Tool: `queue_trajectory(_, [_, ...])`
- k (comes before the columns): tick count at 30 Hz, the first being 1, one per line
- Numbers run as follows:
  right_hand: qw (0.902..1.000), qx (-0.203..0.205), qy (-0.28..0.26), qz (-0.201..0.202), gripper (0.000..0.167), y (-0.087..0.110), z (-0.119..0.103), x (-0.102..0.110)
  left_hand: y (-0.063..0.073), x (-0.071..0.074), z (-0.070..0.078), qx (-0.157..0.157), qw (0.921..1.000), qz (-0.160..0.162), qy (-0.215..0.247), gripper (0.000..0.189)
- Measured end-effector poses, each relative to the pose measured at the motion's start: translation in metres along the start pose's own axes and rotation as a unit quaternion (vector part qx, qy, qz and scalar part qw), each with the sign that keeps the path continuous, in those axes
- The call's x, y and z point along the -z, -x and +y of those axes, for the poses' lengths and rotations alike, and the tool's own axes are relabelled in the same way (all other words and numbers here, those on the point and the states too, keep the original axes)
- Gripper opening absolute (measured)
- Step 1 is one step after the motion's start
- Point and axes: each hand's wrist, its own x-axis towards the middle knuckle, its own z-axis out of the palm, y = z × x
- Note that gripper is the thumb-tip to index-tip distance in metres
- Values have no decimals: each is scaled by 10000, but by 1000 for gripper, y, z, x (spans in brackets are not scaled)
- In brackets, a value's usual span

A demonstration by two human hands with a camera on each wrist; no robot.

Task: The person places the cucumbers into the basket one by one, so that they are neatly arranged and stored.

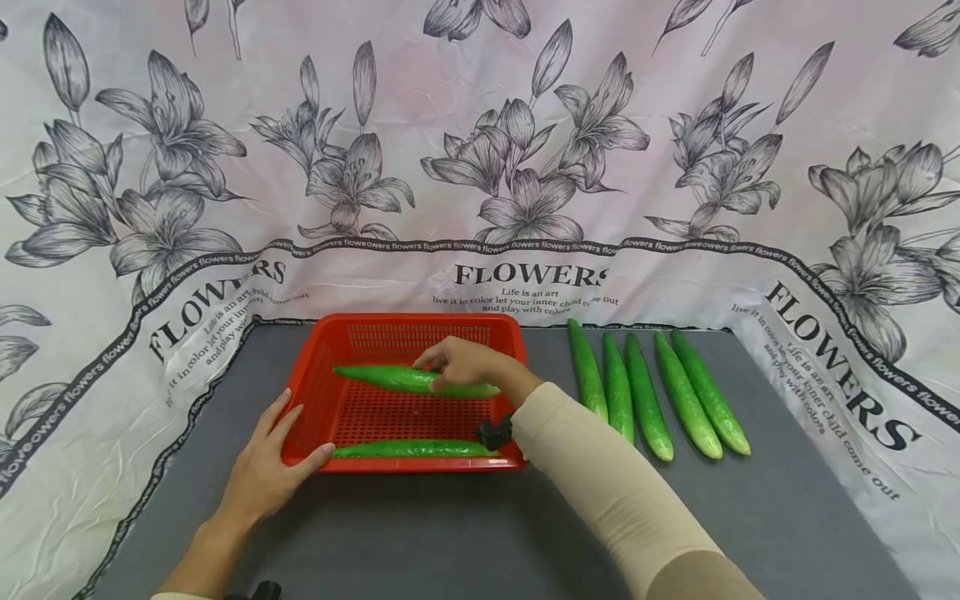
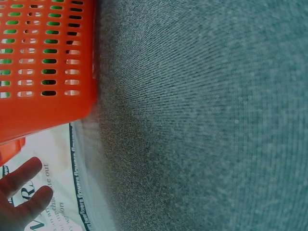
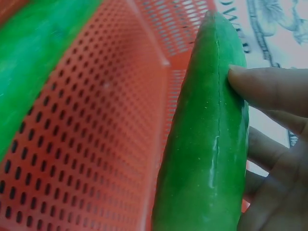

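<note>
A long green cucumber (image 1: 390, 379) lies across the upper part of the red plastic basket (image 1: 300, 392), with my right hand (image 1: 468, 364) holding it from above. In the right wrist view, the thumb presses one side of that cucumber (image 3: 207, 130), and the other fingers are partly hidden behind it. Along the basket's front wall rests a second cucumber (image 1: 416, 448), also seen at the left of the right wrist view. My left hand (image 1: 262, 471) touches the basket's front left corner, its thumb at the rim and its fingers spread along the left side.
Right of the basket, several cucumbers (image 1: 686, 396) lie side by side on the grey cloth-covered table (image 1: 420, 533), partly hidden by my right forearm. A white floral curtain (image 1: 420, 167) hangs behind the table and along both sides.
</note>
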Motion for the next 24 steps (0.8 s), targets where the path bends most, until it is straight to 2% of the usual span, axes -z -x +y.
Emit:
queue_trajectory(8, [9984, -68, 396, -409, 42, -12, 3, -18, 0, 1, 2, 32, 10000, -50, -2, 75])
queue_trajectory(16, [9970, -75, 386, -663, 40, -16, 12, -27, -1, 1, 1, -39, 10000, 1, 28, 75])
queue_trajectory(24, [9958, -173, 187, -875, 41, -18, 15, -30, -1, 2, 1, 21, 10000, -28, 42, 74])
